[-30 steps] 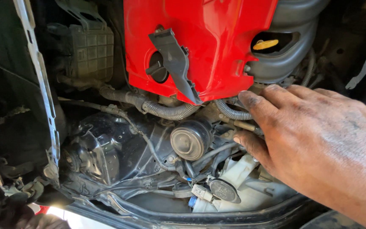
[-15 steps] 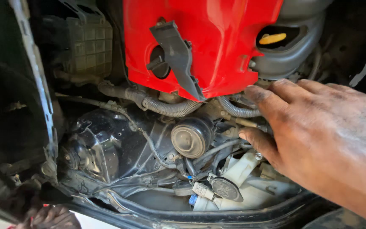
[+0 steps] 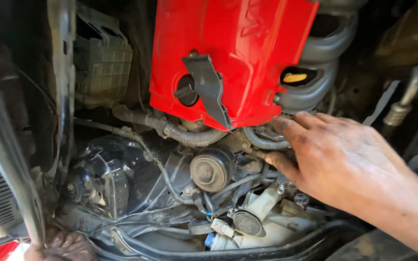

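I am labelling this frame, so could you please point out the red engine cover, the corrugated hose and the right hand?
red engine cover [image 3: 247, 43], head view, upper face.
corrugated hose [image 3: 189, 137], head view, middle bend.
right hand [image 3: 337, 159], head view, back.

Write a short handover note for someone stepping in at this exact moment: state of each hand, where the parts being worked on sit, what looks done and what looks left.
Right hand: open, grimy, fingertips reaching under the lower right corner of the red engine cover, touching the corrugated hose there; it grips nothing that can be seen.
Left hand: at the bottom left edge, mostly cut off; its grip cannot be judged.
Parts: round black cap left of the right thumb; white reservoir below, cap on; yellow dipstick handle above the fingers.
Done: nothing visibly removed.
Left: the hose is still in place; its fastening is hidden.
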